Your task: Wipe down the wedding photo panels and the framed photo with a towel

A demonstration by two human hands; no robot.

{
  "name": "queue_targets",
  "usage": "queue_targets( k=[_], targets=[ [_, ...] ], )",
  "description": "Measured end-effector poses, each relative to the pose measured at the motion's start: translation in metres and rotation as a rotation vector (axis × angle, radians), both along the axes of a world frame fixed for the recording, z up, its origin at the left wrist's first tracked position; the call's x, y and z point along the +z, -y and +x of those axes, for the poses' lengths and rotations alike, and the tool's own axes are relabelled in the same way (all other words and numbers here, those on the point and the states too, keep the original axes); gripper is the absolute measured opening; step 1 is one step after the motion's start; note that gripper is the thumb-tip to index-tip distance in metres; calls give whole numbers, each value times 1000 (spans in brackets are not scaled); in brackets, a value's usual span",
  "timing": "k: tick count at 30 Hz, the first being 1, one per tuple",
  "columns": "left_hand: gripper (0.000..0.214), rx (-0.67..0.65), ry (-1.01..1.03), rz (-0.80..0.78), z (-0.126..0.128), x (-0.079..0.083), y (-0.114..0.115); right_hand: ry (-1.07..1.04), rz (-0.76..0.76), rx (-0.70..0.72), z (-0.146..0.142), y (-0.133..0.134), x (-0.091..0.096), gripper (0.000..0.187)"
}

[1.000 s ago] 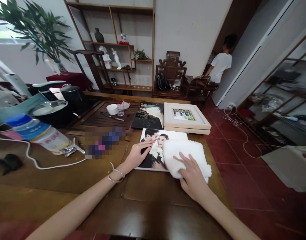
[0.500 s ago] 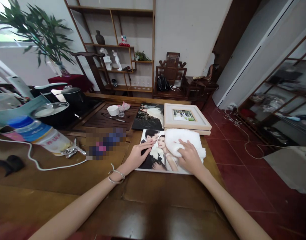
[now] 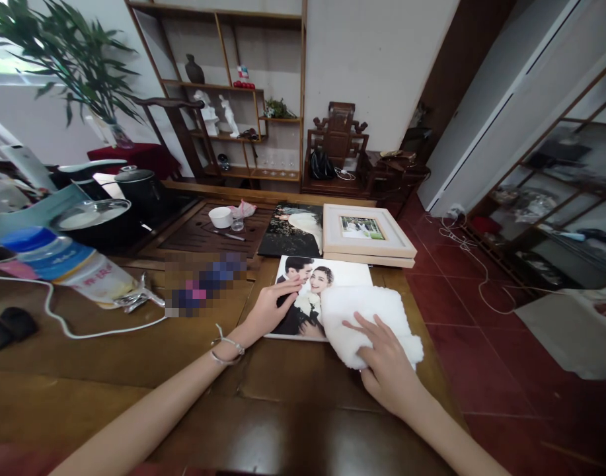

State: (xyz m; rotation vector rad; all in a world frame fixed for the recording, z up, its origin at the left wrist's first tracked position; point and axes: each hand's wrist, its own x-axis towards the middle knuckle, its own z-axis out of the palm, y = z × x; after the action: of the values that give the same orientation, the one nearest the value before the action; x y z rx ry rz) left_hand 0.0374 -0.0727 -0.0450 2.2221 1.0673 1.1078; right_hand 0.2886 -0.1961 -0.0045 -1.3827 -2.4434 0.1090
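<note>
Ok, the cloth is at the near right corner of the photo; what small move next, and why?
Probably slide the white cloth up and left over the photo print: the right hand presses it at the near right corner, partly off the edge, while the left hand pins the left side.

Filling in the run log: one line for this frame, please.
left hand: flat on photo print, fingers open | right hand: palm down on white cloth over print's right part | base: wooden table
</note>
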Motion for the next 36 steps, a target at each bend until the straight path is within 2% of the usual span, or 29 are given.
queue_targets(
  k=[3,9,12,15,19,25,29,32,36],
  targets=[
    [26,-3,-5,-1,0,1,0,4,2,-14,2,-22,0,30],
    [27,-23,3,-2,-1,3,0,57,18,-113,-2,-81,0,29],
    [27,-26,8,2,-1,3,1,59,12,-159,-4,-96,1,33],
    [27,-29,7,1,0,3,1,66,24,-173,-7,-95,-1,33],
    [27,-19,14,7,0,3,1,107,44,-158,-10,-80,2,30],
    [25,-1,19,-5,1,4,2,200,-110,-136,-18,-44,26,23],
    [25,-10,28,-21,1,7,3,212,-151,-65,-20,-20,30,29],
    [25,-16,33,-23,1,7,3,211,-173,-85,-15,-22,29,30],
    [25,-10,29,-24,1,5,2,186,-112,-140,-6,-52,24,27]
  ],
)
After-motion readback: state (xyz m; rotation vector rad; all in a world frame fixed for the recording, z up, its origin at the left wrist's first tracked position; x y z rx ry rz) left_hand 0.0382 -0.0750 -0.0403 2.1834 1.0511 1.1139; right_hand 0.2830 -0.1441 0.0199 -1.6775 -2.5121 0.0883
